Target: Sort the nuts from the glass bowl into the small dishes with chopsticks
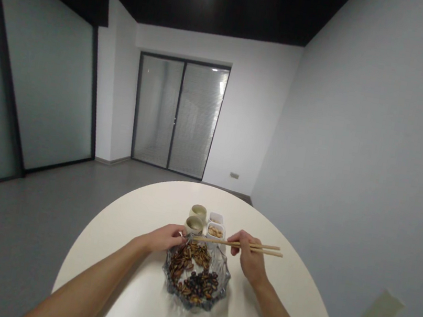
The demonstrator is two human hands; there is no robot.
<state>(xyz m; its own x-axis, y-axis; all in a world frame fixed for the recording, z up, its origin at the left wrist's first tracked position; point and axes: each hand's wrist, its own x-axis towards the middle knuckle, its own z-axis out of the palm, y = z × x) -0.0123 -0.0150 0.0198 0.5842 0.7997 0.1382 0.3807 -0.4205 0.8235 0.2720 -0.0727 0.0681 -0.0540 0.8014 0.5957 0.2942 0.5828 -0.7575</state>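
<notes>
A clear glass bowl [225, 277] with a jagged rim stands near the middle of the table. In it lie separate heaps of small dried pieces: reddish brown, yellowish brown, and a darker, nearly black heap [198, 284]. They look like insects, but I cannot tell the exact kind. My left hand [168, 237] is closed at the bowl's far left rim, its fingertips on the glass. A pair of wooden chopsticks [265, 249] is gripped in my right hand [248, 251], to the right of the bowl. Their tips reach left over the far rim, close to my left fingers.
Two small olive-green cups [199, 211] stand behind the bowl. Beside them are a white dish [215, 230] of pale, nut-like pieces and a second white dish [216, 217]. The round white table [141, 201] has a wall [352, 174] to its right.
</notes>
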